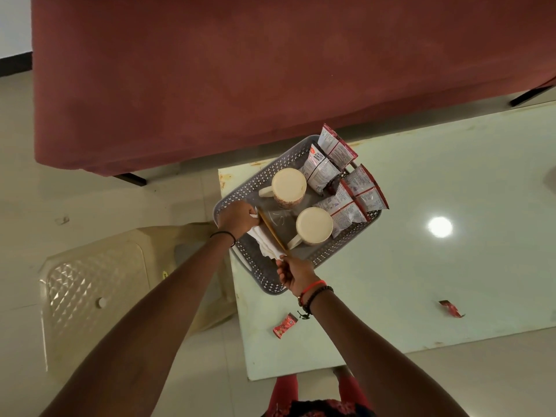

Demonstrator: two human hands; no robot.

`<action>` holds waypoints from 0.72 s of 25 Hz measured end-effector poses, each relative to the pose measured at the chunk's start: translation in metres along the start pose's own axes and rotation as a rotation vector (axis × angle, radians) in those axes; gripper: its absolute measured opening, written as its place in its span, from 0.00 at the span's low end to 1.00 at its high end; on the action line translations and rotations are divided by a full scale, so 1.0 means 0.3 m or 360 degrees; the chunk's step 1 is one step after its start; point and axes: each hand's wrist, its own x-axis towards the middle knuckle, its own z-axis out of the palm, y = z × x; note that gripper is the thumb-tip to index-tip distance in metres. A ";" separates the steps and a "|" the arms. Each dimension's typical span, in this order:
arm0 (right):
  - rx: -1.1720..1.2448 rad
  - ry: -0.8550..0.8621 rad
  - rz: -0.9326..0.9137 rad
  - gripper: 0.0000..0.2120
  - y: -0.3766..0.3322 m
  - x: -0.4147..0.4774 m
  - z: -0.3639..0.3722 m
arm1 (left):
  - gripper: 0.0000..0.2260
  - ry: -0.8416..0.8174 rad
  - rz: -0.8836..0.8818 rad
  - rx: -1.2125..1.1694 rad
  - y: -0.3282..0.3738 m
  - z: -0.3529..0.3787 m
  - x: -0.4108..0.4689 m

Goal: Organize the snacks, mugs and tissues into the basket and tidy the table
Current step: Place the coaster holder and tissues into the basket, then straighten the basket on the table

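Note:
A grey perforated basket (264, 279) sits on the near-left corner of the glass table (421, 281). Inside it two cream mugs stand upright, one at the back (289, 183) and one nearer (314, 225). Several silver-and-red snack packets (346, 188) lean along its right side. A stack of white tissues (264, 246) with a thin brown edge lies at the basket's left end. My left hand (237, 216) grips the far end of the stack and my right hand (293, 273) grips the near end.
Two small red wrappers lie on the table, one near my right wrist (284, 325) and one farther right (451, 308). A beige plastic stool (90, 290) stands left of the table. A maroon sofa (270, 70) runs behind it.

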 end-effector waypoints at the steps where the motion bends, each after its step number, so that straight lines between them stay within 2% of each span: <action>1: -0.0010 0.0030 -0.0015 0.10 0.000 0.003 0.006 | 0.07 0.0026 -0.0015 0.0089 0.005 0.003 0.001; 4: -0.0064 0.0070 -0.0025 0.09 0.000 0.010 0.015 | 0.10 0.0049 -0.0100 0.0297 0.012 0.003 0.002; 6: -0.0084 0.0031 -0.0014 0.10 -0.004 0.005 0.012 | 0.11 0.0027 -0.0125 0.0299 0.007 0.003 0.004; 9: -0.0161 -0.0033 -0.0021 0.08 -0.015 -0.021 -0.014 | 0.11 0.0000 -0.0126 0.0124 0.001 0.004 -0.001; 11: -0.0266 -0.0093 -0.0032 0.06 -0.024 -0.056 -0.044 | 0.14 0.0058 -0.0178 -0.0026 -0.005 0.008 -0.013; 13: -0.0401 -0.0199 -0.0051 0.06 -0.036 -0.096 -0.085 | 0.12 0.0131 -0.0274 -0.0229 -0.009 0.008 -0.032; 15: -0.0550 -0.0310 -0.0108 0.08 -0.077 -0.147 -0.137 | 0.10 0.0320 -0.0339 -0.0590 -0.011 0.009 -0.059; 18: -0.0767 -0.0380 -0.0415 0.04 -0.222 -0.204 -0.223 | 0.09 0.0873 -0.0351 -0.0970 -0.005 0.033 -0.118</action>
